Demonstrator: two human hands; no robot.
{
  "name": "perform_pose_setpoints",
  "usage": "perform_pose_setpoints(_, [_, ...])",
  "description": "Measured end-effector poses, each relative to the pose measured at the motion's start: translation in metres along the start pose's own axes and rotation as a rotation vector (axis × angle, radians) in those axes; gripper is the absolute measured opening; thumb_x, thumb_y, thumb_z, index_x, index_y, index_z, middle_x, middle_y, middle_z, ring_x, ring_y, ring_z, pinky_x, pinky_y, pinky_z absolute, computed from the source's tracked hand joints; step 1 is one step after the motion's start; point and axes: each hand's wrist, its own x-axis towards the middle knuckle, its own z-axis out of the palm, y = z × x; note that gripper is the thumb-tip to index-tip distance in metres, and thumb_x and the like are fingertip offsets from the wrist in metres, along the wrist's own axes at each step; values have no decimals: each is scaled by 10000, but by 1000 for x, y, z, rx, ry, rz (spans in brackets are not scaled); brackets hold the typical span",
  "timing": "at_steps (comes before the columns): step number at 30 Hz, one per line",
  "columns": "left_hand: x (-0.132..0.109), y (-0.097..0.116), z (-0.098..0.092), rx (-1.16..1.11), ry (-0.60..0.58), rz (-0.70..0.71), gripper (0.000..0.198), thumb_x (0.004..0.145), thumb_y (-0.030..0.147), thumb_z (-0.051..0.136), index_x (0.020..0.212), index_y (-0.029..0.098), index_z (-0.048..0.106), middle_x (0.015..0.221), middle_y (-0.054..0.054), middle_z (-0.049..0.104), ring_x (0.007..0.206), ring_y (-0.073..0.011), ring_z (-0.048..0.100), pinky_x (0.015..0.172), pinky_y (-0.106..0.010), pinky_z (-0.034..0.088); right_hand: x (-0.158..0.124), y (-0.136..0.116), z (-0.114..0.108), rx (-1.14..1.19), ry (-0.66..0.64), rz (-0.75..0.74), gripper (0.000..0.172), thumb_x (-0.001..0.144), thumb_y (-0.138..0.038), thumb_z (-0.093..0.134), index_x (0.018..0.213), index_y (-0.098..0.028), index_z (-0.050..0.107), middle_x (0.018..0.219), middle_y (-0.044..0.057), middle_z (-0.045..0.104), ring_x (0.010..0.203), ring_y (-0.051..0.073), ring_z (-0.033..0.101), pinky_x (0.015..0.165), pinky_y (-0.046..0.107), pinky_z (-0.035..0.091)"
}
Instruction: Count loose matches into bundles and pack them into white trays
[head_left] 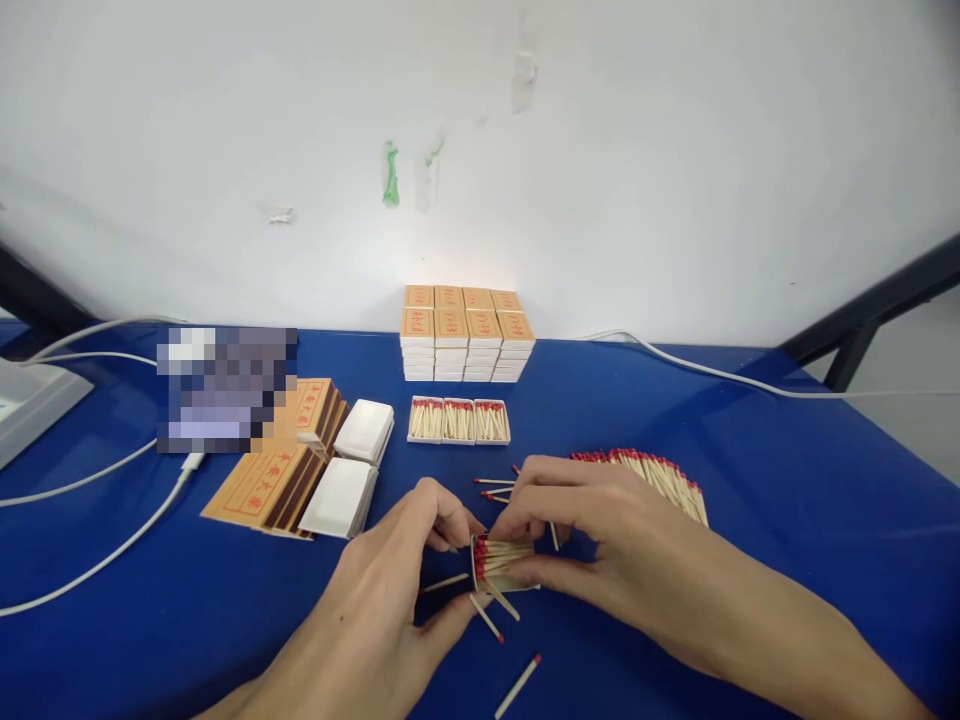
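Note:
My left hand (386, 575) grips the left end of a small white matchbox tray (473, 562) between thumb and fingers, just above the table. Red-tipped matches (496, 556) lie in the tray, heads toward my left hand. My right hand (604, 520) is closed around the other end, its fingers and thumb pressed on the matches; the tray's right part is mostly hidden. One loose match (489, 618) slants just below the tray, and another match (517, 687) lies nearer to me. A big pile of matches (667, 480) sits partly behind my right hand.
Three filled trays (442, 441) stand in a row before a block of stacked matchboxes (469, 330) by the wall. At left are white trays (341, 495), flattened orange sleeves (259, 488), a pixelated object (225, 385) and white cables (161, 515) on the blue table (810, 560).

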Motion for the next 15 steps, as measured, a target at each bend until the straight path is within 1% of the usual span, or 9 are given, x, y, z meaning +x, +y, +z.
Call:
perform_pose_setpoints(6, [0,2,-3,31,-40,21,349,956,136,790,1145,331,571,1072,67,715,930,-139,705,816,-262,578,-1,3,-2,56,7,49,39,1024,-318,778,1006,-341,804,1013,-95,727,884,69,686,805,212,492])
perform_pose_setpoints(9, [-2,2,-3,43,-47,22,371,958,121,782,1180,344,585,1073,73,718,947,-137,714,824,-253,584,-6,3,-2,62,39,70,66,1040,-399,751,1014,-355,793,1037,-85,723,907,88,674,816,236,493])
perform_pose_setpoints(12, [-2,1,-3,52,-35,27,396,950,112,782,1195,353,584,1070,82,716,942,-129,718,822,-237,584,-10,3,2,71,36,86,144,983,-488,804,998,-350,765,1047,-73,709,968,118,664,841,255,495])
perform_pose_setpoints(14, [-2,1,-3,48,-32,24,397,954,113,772,1204,357,584,1074,89,716,935,-121,719,820,-225,582,-12,5,6,79,10,85,172,940,-442,858,978,-328,734,1043,-69,695,984,125,656,842,253,495])
perform_pose_setpoints(15, [-1,1,-3,45,-35,18,383,964,121,762,1205,359,583,1077,92,717,931,-117,720,820,-221,582,-12,7,8,79,0,79,159,946,-400,853,974,-317,720,1041,-66,687,969,122,649,827,252,491])
